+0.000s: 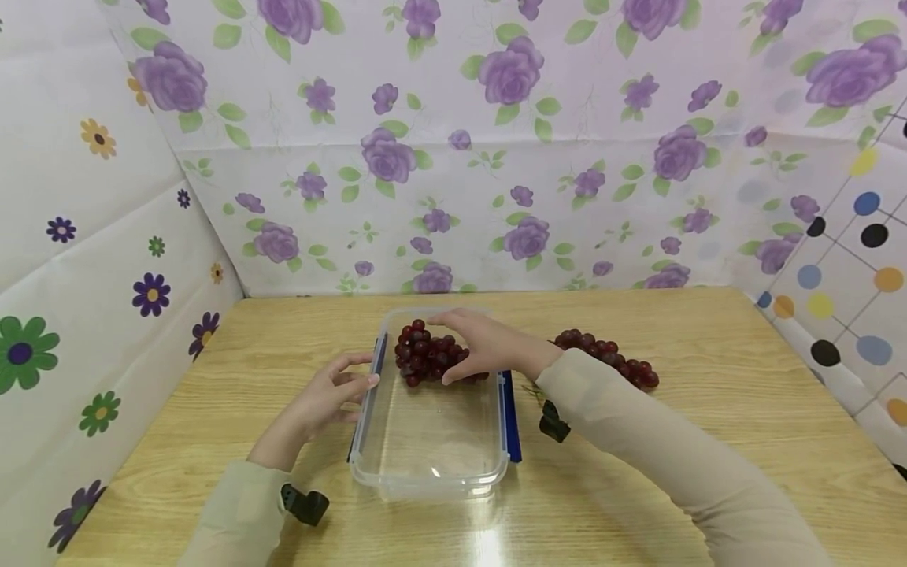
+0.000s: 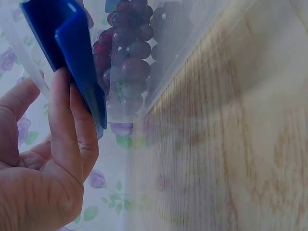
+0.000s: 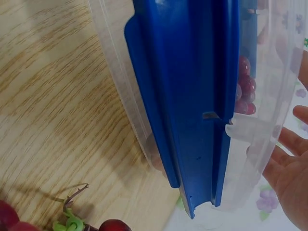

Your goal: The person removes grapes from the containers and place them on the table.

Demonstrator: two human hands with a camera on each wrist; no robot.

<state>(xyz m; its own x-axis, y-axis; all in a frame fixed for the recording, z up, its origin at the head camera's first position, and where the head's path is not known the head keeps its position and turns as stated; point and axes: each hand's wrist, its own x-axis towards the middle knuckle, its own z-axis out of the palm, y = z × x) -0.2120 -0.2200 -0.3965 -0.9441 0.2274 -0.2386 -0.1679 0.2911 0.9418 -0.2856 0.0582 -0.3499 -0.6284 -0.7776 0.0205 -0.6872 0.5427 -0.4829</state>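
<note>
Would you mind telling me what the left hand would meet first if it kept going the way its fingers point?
Probably nothing new: the left hand already touches the clear container at its blue side clasp.

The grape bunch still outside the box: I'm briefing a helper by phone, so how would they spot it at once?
Start at the wooden table and find the clear plastic box with blue side clips in its middle. Just to the box's right, behind the person's right forearm, a bunch of dark red grapes lies on the bare wood. Unlike the other bunch, it is outside the box and no hand touches it.
</note>
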